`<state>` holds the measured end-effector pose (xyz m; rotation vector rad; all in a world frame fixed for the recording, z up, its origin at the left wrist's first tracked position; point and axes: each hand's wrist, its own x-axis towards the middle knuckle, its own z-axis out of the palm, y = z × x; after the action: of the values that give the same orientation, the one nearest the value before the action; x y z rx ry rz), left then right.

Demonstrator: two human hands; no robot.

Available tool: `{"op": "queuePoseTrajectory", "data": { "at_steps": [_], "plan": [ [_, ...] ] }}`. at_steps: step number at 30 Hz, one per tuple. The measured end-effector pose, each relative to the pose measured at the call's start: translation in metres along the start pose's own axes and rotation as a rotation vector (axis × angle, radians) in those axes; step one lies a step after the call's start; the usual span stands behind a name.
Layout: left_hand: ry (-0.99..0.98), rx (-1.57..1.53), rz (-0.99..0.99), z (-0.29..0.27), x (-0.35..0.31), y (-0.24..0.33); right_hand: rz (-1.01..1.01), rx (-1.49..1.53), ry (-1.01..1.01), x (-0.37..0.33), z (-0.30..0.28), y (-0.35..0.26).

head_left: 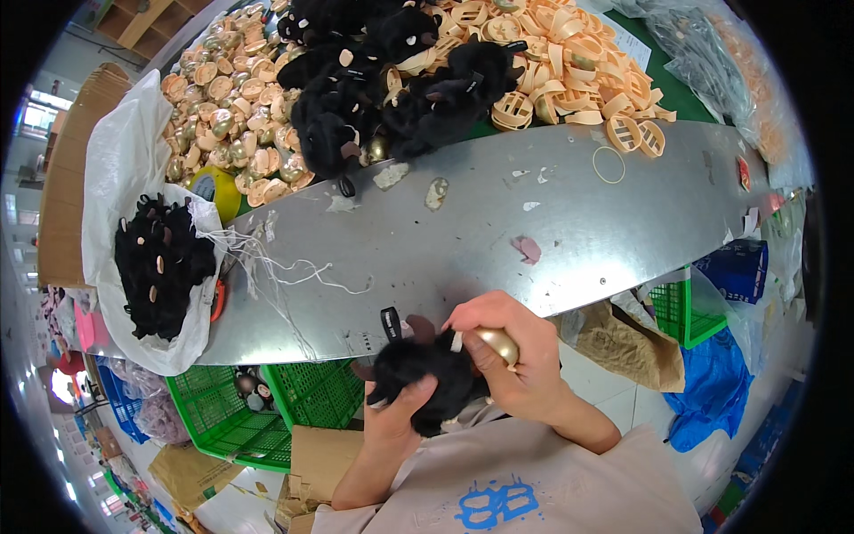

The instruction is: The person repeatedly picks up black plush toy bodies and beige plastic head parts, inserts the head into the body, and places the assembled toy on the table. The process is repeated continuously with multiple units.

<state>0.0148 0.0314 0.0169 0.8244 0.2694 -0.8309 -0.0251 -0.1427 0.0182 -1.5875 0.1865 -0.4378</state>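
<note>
Just over the near edge of the metal table, a small black plush toy (418, 374) with a black loop tag is held between both hands. My left hand (398, 414) closes around its lower left side, thumb across the black fur. My right hand (525, 365) grips a shiny gold rounded shell (498, 343) against the toy's right side, beside a small pale tab. Whether the shell is partly inside the toy cannot be seen. More black plush toys (329, 116) lie heaped at the far middle of the table.
Gold and peach round shells (222, 125) pile up at the far left, peach slotted pieces (578, 71) at the far right. A white sack (116, 160) of black plush pieces stands left, near a yellow tape roll (218, 191) and white strings (298, 267). Green crates (222, 436) sit below.
</note>
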Motion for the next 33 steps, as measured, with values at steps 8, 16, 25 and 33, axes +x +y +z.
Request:
{"op": "queuePoseTrajectory", "data": {
  "at_steps": [8,16,25,33],
  "plan": [
    [-0.009,-0.011,-0.051,-0.002,-0.001,-0.002,0.205,0.060,-0.168,0.001,-0.009,-0.007],
    [-0.016,0.171,0.113,0.012,0.000,-0.002,0.133,0.089,-0.074,-0.004,-0.007,0.005],
    [0.026,0.199,0.094,0.000,-0.006,-0.006,0.171,0.111,-0.035,-0.005,-0.003,0.005],
    [0.115,0.148,0.118,0.003,-0.009,-0.006,0.133,0.042,-0.017,-0.006,0.005,0.007]
  ]
}}
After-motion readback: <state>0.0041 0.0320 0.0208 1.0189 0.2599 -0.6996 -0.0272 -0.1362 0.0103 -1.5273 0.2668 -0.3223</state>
